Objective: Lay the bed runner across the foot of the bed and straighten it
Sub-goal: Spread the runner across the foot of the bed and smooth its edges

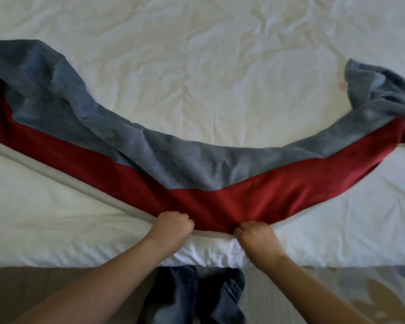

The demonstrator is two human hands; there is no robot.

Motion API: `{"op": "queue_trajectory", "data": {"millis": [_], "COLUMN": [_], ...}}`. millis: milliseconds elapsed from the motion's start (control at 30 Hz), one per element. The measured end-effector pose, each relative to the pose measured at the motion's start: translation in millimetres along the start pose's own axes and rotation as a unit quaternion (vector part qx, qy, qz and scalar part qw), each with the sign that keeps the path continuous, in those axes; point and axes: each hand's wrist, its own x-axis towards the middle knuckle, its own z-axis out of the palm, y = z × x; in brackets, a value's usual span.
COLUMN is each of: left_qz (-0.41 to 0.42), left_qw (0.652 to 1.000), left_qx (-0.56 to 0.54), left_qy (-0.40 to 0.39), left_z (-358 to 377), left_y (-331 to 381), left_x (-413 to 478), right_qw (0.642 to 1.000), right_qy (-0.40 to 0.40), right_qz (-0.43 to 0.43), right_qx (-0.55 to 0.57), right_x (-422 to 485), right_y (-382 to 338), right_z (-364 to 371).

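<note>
Both curled tight on the pale near trim of the bed runner (220, 199) — left hand (173, 226) and right hand (255, 236), close together. Lying across the white bed (220, 78) in a saggy curve, its 2 ends crumpled.
</note>
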Motion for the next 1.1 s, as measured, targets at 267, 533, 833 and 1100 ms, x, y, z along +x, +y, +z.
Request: {"op": "queue_trajectory", "data": {"millis": [267,533,833,1100], "left_qz": [0.028,0.023,-0.005,0.063], "left_qw": [0.997,0.989,1.000,0.995], "left_qx": [0.044,-0.021,0.028,0.052], "left_qy": [-0.055,0.141,-0.011,0.065], "left_z": [4,-45,-77,-92], "left_y": [5,-32,-104,-134], "left_x": [-14,28,103,127], "right_qw": [1.000,0.985,0.968,0.977], "right_qy": [-0.014,0.152,-0.096,-0.086], "right_qz": [0.003,-0.011,0.190,0.190], "right_qx": [0.022,0.085,0.131,0.038], "right_x": [-14,30,138,171], "right_y": [-21,19,62,80], "right_z": [16,-26,-67,-98]}}
